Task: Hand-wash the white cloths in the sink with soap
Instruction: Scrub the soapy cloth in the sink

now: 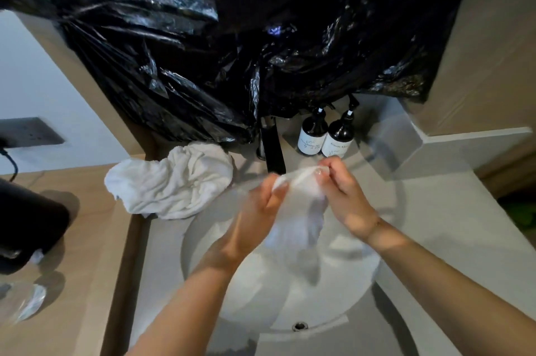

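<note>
Both hands, left [261, 205] and right [345, 196], pinching white cloth [298, 210] over sink [290, 283], two soap bottles [324, 135] behind

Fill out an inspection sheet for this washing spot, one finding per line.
Surface: round pale sink basin set in a grey countertop.
Job's things: thin white cloth held above the basin; crumpled white towel on the rim at left; two dark pump bottles behind.
Clutter: clear plastic wrapper on the wooden counter.
Hands: left hand and right hand both pinch the cloth.
Cables: black cord at far left.
Surroundings: black plastic sheeting overhead; black faucet.
</note>
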Motion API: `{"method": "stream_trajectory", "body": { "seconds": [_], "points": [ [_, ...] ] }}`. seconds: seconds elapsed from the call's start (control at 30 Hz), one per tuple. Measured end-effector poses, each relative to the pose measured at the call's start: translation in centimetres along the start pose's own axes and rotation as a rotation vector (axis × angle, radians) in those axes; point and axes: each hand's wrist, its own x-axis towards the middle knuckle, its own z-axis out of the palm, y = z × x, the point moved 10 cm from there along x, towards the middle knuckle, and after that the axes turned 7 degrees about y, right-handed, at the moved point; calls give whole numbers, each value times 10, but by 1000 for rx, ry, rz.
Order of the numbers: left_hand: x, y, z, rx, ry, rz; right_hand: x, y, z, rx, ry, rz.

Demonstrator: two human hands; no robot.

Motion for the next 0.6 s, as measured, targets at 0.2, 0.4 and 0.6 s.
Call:
{"method": "stream_trajectory", "body": {
  "seconds": [0.2,0.4,0.6],
  "points": [
    [29,94,-37,-118,52,99,25,-101,-31,155,78,-126],
    [34,96,-43,-80,36,105,24,-118,-42,150,45,-193],
    [11,9,-23,191,-71,68,3,6,-13,-23,-56,15]
  ]
}}
